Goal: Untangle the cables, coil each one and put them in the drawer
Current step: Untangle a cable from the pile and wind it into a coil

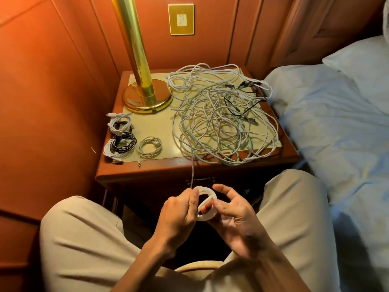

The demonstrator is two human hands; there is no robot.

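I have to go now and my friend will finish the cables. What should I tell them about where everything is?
Left hand: grips the white cable running up to the pile.
Right hand: holds the half-wound white coil, fingers through it.
Tangled pile: lies on the nightstand, right of the brass lamp.
Done: several finished coils sit at the nightstand's front left.
Left: finish this coil, untangle and coil the rest, then put them all in the drawer, which looks closed.
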